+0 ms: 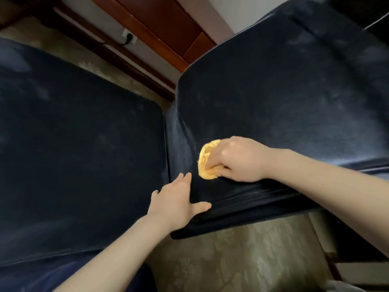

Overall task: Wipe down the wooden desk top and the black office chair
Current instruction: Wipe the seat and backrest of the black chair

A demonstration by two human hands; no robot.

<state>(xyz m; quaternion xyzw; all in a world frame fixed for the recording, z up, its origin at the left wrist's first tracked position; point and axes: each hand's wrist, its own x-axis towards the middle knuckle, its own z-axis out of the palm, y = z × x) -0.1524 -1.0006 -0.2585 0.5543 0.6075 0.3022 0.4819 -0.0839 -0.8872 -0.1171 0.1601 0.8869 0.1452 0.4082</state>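
The black office chair fills most of the view, its seat (pixel 80 161) on the left and its backrest (pixel 284 98) on the right. My right hand (pixel 240 159) grips a bunched yellow cloth (pixel 205 163) and presses it on the lower part of the backrest near the crease. My left hand (pixel 179 199) lies flat with straight fingers on the backrest's lower edge, just below and left of the cloth. Pale dusty streaks show on the dark upholstery.
Patterned beige carpet (pixel 242 260) lies under the chair. Reddish-brown wooden furniture (pixel 164 24) stands behind, with a wall socket and plugged cable (pixel 128 36) beside it. A dark object (pixel 376 22) sits at the top right corner.
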